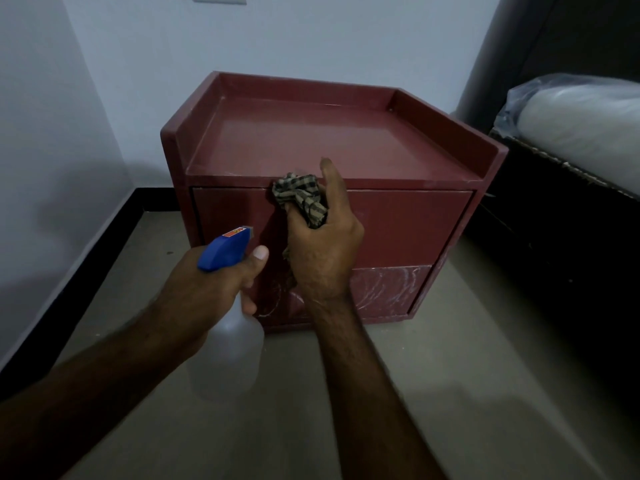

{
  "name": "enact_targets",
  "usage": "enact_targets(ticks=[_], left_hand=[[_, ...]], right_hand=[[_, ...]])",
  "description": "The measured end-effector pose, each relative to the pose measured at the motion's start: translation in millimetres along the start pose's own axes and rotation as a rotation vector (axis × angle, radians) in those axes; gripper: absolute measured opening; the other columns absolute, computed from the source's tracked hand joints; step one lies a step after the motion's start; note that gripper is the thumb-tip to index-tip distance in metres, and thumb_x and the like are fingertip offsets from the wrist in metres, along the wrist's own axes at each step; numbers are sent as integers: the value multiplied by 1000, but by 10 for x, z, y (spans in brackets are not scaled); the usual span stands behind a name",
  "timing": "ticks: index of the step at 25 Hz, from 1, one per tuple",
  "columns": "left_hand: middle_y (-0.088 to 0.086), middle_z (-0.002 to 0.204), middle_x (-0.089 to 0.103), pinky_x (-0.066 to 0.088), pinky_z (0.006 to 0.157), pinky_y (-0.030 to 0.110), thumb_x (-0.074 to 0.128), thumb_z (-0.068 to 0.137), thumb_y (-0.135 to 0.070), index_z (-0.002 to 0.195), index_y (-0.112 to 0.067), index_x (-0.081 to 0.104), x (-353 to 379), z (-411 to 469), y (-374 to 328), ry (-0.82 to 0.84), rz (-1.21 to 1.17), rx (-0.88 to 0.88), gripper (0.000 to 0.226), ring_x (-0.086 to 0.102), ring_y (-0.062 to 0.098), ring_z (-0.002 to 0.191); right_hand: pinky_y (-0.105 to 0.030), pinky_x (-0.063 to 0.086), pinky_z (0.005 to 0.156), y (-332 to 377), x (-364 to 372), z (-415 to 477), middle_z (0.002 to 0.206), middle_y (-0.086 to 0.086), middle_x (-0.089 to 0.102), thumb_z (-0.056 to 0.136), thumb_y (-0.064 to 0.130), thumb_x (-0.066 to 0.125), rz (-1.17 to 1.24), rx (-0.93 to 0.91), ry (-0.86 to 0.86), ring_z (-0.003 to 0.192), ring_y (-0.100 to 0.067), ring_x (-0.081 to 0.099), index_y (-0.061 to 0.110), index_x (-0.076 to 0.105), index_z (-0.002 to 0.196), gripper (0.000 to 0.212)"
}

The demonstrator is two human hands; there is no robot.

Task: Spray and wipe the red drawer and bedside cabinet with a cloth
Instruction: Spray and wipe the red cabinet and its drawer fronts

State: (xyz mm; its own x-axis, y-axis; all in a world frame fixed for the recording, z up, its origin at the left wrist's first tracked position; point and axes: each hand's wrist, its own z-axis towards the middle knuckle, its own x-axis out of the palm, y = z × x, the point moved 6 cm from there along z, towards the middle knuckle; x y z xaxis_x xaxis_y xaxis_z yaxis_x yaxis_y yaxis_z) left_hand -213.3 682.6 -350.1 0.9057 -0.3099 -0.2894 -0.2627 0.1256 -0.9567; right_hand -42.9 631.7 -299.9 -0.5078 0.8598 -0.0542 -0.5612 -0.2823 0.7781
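Hands work at a red bedside cabinet (332, 140) against the far wall. Right hand (322, 244) clutches a checked cloth (301, 197) against the upper drawer (398, 223); left hand (221, 275) grips a spray bottle (232, 344). Likely risk: spray hitting the right hand, since the nozzle sits close.

Pale walls (311, 36), beige floor (467, 375), black skirting (86, 271).
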Motion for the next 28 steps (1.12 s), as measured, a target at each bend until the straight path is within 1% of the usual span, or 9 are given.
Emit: enact_targets(ticks=[5,7,11,13,16,20,23,25,28], left_hand=[[8,64,72,43,73,29,62,74,-73,95,-16,67,58,-47,2,38,6,-30,62,72,15,61],[8,66,73,42,74,29,61,73,-73,99,-20,67,87,-65,-30,48,10,-41,60,72,14,63],[9,68,74,45,73,32,62,76,-70,97,-13,68,156,-93,-117,50,11,-19,62,73,21,64],[10,70,74,48,74,33,64,77,-67,100,-18,68,196,-97,-163,53,-11,-6,54,73,26,67],[13,72,73,44,73,27,63,84,-61,110,-27,67,249,-96,-200,68,-14,-4,43,73,25,68],[14,69,73,41,69,24,63,90,-57,106,-20,69,299,-97,-184,48,9,-27,41,72,21,65],[14,68,73,40,73,25,64,91,-56,101,-16,70,354,-73,-165,51,3,-56,42,72,20,66],[14,68,73,42,76,28,65,89,-57,97,-11,70,399,-42,-147,58,4,-62,47,73,24,68],[15,68,72,46,76,30,67,83,-61,91,-7,69,441,-20,-153,61,-11,-52,55,73,24,65]], right_hand=[[-41,61,89,-306,-388,172,116,1,75,80,7,80,-58,10,-61,101,-17,73,29,57,147,74],[-40,61,93,-463,-539,264,119,5,73,80,7,77,-84,6,-23,104,-15,72,32,56,147,74],[-19,50,92,-700,-711,272,115,5,68,79,1,71,-223,-76,70,103,-8,66,28,62,142,69],[-20,49,91,-800,-771,230,114,0,70,79,-1,70,-222,-31,49,104,-14,67,24,65,139,65],[-15,47,83,-755,-756,236,106,6,65,78,8,63,-240,-5,46,95,-11,65,31,64,138,64],[-26,50,76,-512,-621,312,101,4,62,71,21,58,-372,-111,174,88,-17,64,40,55,142,74],[-23,42,74,-399,-490,354,99,4,62,68,14,68,-497,-277,309,88,-16,60,40,57,142,79],[-22,45,78,-451,-487,378,106,2,66,69,10,66,-437,-282,337,95,-14,62,36,60,141,76],[-24,55,90,-723,-630,330,114,12,71,76,-4,74,-41,-15,195,104,-5,68,24,67,131,62]])
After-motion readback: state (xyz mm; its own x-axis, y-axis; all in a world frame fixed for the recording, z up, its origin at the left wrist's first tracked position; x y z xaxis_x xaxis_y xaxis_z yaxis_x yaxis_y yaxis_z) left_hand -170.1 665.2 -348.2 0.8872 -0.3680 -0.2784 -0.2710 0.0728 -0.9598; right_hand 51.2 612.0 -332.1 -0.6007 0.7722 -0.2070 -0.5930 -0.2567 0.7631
